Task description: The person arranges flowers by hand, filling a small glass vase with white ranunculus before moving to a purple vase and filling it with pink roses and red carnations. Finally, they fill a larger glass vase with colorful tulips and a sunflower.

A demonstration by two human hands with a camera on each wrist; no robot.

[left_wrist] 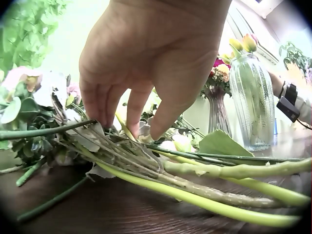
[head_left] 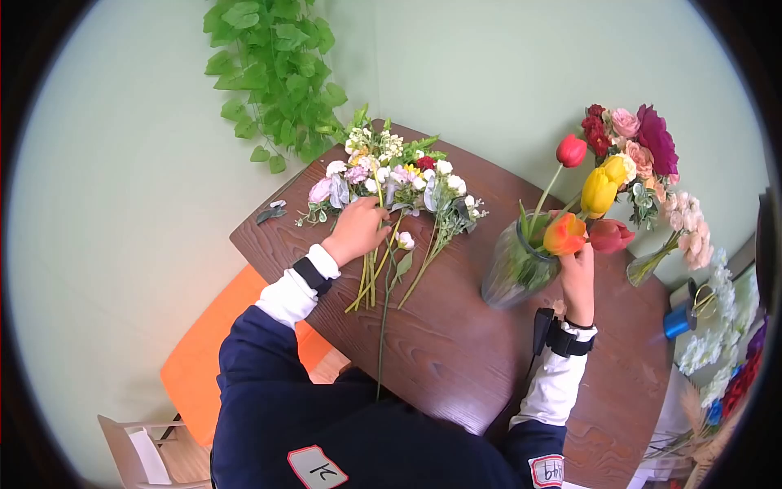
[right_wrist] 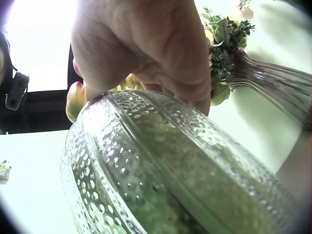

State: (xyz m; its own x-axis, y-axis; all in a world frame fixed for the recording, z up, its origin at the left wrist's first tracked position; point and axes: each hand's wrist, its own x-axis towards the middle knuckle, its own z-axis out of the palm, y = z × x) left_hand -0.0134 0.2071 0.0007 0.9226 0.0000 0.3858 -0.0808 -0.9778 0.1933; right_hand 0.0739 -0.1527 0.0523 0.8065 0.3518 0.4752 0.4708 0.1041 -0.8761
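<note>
My left hand (head_left: 358, 231) reaches down into a pile of artificial flowers. In the left wrist view its thumb and fingers (left_wrist: 139, 109) close in on a thin yellow-green stem (left_wrist: 126, 127) among the tangled stems. White, pink and yellow blossoms (head_left: 391, 173) lie beyond this hand, and several cut stems (head_left: 368, 281) point back toward me. With my right hand (head_left: 577, 281) I hold the ribbed, dimpled glass vase (head_left: 513, 273) at its rim, fingers and thumb around the top. Red, yellow and orange tulips (head_left: 599, 191) stand in the vase.
A second vase (right_wrist: 273, 80) with roses stands behind the tulips. Cream flowers (head_left: 688, 228) sit in a small glass at right, near a blue spool (head_left: 678, 320). Green vines (head_left: 273, 73) hang on the wall. The brown table (head_left: 456, 359) has an orange seat (head_left: 216, 342) beside it.
</note>
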